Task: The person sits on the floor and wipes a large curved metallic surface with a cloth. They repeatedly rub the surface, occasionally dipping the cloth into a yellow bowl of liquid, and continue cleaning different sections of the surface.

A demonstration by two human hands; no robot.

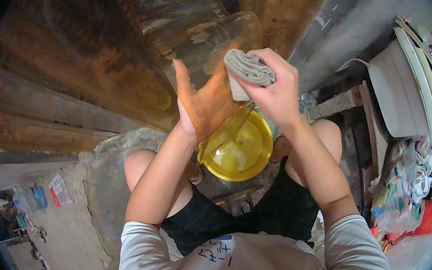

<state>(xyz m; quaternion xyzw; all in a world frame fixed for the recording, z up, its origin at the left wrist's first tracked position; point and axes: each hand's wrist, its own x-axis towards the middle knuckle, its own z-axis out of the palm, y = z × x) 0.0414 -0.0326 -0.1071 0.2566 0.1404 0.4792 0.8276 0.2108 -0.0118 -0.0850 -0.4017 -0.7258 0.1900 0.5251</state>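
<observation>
My right hand (278, 84) grips a folded grey cloth (248, 68) above and to the right of a yellow basin (242, 152). My left hand (208, 104) is spread, thumb apart, and part of it looks orange-brown, as if behind or under a transparent brown sheet. Its fingertips are partly hidden near the cloth. Beyond both hands is a glossy, see-through brownish surface (204, 36) with smears on it; its exact kind is unclear. The basin stands on the floor between my feet and holds what looks like clear liquid.
Brown wooden-looking panels (113, 78) rise ahead and to the left. A cracked concrete ledge (67, 232) runs at left, bearing a plastic packet (60, 189). At right are a pale plastic tub (398, 90), a low shelf and piled plastic bags (410, 193).
</observation>
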